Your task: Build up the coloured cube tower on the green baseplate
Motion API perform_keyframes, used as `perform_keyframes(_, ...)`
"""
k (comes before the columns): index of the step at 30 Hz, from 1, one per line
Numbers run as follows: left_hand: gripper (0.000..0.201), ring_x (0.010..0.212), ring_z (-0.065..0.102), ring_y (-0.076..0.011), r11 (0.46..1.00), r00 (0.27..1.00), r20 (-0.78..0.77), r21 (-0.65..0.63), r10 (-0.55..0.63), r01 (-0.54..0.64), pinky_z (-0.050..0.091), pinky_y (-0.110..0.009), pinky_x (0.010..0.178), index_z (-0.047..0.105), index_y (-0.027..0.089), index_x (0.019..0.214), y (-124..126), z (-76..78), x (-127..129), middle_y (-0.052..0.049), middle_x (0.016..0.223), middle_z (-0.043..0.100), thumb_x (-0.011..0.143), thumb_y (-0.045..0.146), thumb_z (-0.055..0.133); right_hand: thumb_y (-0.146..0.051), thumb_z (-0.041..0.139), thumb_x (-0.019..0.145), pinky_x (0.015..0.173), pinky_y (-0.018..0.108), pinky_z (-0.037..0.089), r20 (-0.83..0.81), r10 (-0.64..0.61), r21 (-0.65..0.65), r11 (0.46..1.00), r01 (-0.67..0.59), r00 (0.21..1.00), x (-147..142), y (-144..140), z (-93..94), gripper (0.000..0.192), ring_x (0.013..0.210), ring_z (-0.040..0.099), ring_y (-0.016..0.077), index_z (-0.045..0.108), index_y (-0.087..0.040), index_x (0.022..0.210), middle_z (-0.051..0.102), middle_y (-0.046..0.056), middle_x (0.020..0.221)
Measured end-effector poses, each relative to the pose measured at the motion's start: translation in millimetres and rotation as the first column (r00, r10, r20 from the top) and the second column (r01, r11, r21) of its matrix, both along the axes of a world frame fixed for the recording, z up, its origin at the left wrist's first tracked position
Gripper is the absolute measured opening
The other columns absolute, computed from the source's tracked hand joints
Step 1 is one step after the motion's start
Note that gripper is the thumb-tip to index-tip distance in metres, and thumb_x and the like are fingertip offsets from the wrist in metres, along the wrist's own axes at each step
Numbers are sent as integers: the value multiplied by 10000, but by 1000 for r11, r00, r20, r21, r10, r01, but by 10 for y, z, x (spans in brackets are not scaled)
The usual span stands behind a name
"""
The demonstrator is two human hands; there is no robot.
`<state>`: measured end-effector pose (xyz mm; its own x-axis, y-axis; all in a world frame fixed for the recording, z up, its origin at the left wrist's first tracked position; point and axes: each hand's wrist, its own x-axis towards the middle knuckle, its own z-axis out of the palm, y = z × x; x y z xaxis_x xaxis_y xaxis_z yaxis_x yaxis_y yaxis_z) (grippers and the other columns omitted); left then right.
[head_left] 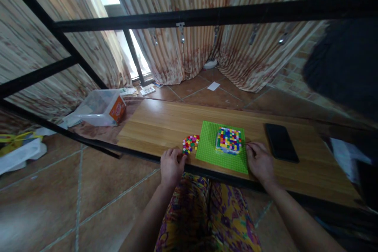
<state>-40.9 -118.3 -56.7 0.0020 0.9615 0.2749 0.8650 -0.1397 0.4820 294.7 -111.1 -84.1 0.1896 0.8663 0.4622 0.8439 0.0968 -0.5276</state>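
A bright green baseplate (206,147) lies on the wooden tabletop, carrying a square, multicoloured structure of small toy bricks (228,139). Left of the plate is a loose pile of small toy bricks (190,143) in red, pink, yellow, white and other colours. My left hand (172,166) rests by the table's front edge, just below the pile, its fingers curled together. My right hand (261,163) is at the plate's right edge, with thumb and fingers closed beside the brick structure. Anything between the fingertips of either hand is too small or hidden to make out.
A black phone (282,142) lies on the table (159,122) to the right of my right hand. Black metal bars (195,19) cross above the table. A clear plastic bin (99,108) stands beyond its left end. Striped curtains (189,55) hang behind.
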Motion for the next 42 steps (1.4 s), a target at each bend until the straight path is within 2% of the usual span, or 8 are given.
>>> perform_keyframes(7,63,845,616,-236,999,999,6,-15,-36,36,456,-365,784,649,196,848,106,40,91,-84,900,681,857,205,587,-385,454,928,827,383,512,15,6,14,1000,-6,1000,-5,5,-21,292,879,621,234,667,-189,887,660,103,941)
perform_keyframes(13,98,783,639,-200,996,983,179,-78,-32,46,470,-315,732,614,198,885,212,57,108,-51,839,681,881,207,517,-364,461,922,843,382,508,-17,8,11,1000,-8,1000,-15,9,-19,258,883,621,229,655,-198,882,660,95,939)
perform_keyframes(16,102,782,652,-182,996,935,354,-71,-33,62,488,-291,733,602,202,923,211,72,146,-34,829,679,879,220,512,-353,451,923,854,381,503,-31,10,-5,1000,-10,999,-36,8,-7,254,903,618,230,652,-200,891,658,95,946)
perform_keyframes(20,156,869,666,-178,989,815,571,-27,-102,143,509,-280,766,598,194,1006,225,189,309,-61,948,693,906,271,506,-338,440,921,861,381,500,-40,6,-14,1000,-7,999,-71,13,9,247,908,612,228,647,-208,885,654,91,938)
perform_keyframes(25,173,829,661,-183,964,829,515,-18,-217,264,491,-286,727,640,206,973,348,415,630,-57,899,699,924,265,485,-323,432,917,854,391,500,-44,-8,-17,1000,7,999,-92,23,15,241,905,608,232,642,-210,891,648,97,936)
perform_keyframes(28,175,722,659,-179,955,848,476,-54,-233,293,463,-280,668,650,215,941,466,462,814,-38,796,689,921,249,480,-307,434,917,851,385,497,-43,-11,-23,1000,10,999,-104,22,30,228,902,602,231,637,-210,884,645,95,926)
perform_keyframes(34,160,686,650,-178,956,830,513,-58,-218,287,447,-274,666,689,217,809,672,382,1073,-25,729,701,879,215,545,-278,435,916,856,372,488,-44,-1,-20,1000,0,999,-117,19,57,210,908,594,224,627,-209,866,639,85,921)
perform_keyframes(42,73,706,650,-158,960,604,792,-93,-89,264,483,-260,688,740,197,737,835,192,1233,-12,739,728,769,221,679,-251,439,911,820,355,481,-39,-15,-15,1000,14,999,-140,18,93,194,889,592,219,618,-218,843,634,76,899)
